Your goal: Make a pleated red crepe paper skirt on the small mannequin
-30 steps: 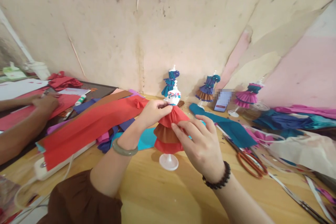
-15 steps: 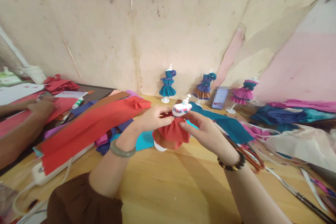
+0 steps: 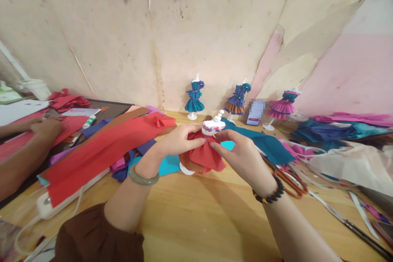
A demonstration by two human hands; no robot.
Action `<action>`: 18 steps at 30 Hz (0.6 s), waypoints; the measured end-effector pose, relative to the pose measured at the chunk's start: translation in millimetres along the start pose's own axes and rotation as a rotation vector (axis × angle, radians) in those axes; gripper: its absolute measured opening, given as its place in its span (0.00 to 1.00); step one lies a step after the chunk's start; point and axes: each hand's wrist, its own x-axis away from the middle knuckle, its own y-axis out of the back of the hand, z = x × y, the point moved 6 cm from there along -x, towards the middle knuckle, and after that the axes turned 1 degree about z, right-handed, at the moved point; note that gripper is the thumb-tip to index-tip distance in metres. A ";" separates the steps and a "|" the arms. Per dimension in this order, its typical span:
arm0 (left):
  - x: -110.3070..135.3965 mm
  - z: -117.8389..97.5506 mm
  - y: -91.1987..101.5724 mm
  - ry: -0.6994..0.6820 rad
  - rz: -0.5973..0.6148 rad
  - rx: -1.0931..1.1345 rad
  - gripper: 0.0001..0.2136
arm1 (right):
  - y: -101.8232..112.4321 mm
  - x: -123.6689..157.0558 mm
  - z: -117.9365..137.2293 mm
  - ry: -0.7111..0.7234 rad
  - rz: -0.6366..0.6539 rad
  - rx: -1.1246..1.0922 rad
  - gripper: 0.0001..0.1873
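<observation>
A miniature dress form (image 3: 212, 128) with a white, pink-and-blue patterned top stands tilted between my hands. Gathered red fabric with brown beneath makes a skirt (image 3: 206, 159) around its waist. My left hand (image 3: 181, 141), below a jade-coloured bangle, pinches the skirt's waist from the left, its fingertips partly hidden behind. From the other side, my right hand (image 3: 238, 151), with a dark bead bracelet, holds the skirt at the front with thumb and curled fingers. Part of the form's white round base (image 3: 186, 169) shows under the hem.
Dressed miniature forms (image 3: 195, 98) line the wall, near a phone (image 3: 256, 113). Red cloth (image 3: 104, 151) covers a power strip (image 3: 46, 204) at left; scissors (image 3: 290, 182) and teal cloth (image 3: 270, 143) lie right. Another person's hand (image 3: 50, 127) works at far left.
The dress form has turned and tilted slightly, and the red skirt's hem spreads a little farther right. Both hands keep their hold. The view has shifted slightly.
</observation>
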 end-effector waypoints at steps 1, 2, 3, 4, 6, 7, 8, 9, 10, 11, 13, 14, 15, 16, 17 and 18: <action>0.1 0.5 0.0 0.002 -0.002 0.001 0.17 | 0.1 0.1 0.9 0.007 0.000 0.001 0.08; 0.1 0.9 -0.1 0.004 -0.003 0.004 0.16 | -0.2 0.0 1.9 0.014 0.008 0.003 0.07; 0.1 1.1 -0.1 0.008 -0.004 0.007 0.16 | -1.0 -0.1 2.9 0.020 0.023 0.001 0.07; 0.0 1.2 0.0 0.011 -0.006 0.009 0.16 | -2.0 -0.2 3.7 0.024 0.041 -0.007 0.08; -0.3 0.6 0.2 0.010 -0.006 0.012 0.16 | -3.6 -0.3 5.1 0.032 0.068 -0.045 0.09; -0.6 0.1 0.3 0.006 -0.004 0.012 0.15 | -3.8 -0.3 5.6 0.036 0.072 -0.071 0.09; -0.8 -0.3 0.2 0.002 0.000 0.014 0.15 | -3.8 -0.2 6.0 0.041 0.069 -0.096 0.09; -1.0 -0.5 0.3 0.000 0.003 0.019 0.15 | -3.5 -0.1 6.3 0.047 0.063 -0.115 0.08; -1.2 -0.3 0.2 0.001 0.006 0.027 0.15 | -3.1 0.1 6.5 0.052 0.055 -0.127 0.08; -1.2 0.2 0.0 0.005 0.012 0.041 0.15 | -2.7 0.2 6.7 0.058 0.048 -0.131 0.08; -1.2 2.3 -0.7 0.020 0.027 0.074 0.16 | -2.2 0.6 7.3 0.074 0.037 -0.128 0.07; -1.1 3.6 -1.0 0.028 0.034 0.089 0.16 | -2.1 0.7 7.6 0.080 0.033 -0.125 0.07; -0.9 4.8 -1.3 0.036 0.040 0.101 0.16 | -2.3 0.8 7.9 0.083 0.033 -0.121 0.07; -0.7 6.0 -1.5 0.044 0.045 0.107 0.16 | -2.9 0.9 8.0 0.083 0.037 -0.117 0.07; -0.5 6.8 -1.4 0.050 0.045 0.107 0.16 | -3.7 1.0 8.1 0.080 0.044 -0.113 0.07; -0.4 7.2 -1.3 0.055 0.043 0.101 0.16 | -4.5 1.1 8.2 0.078 0.049 -0.109 0.07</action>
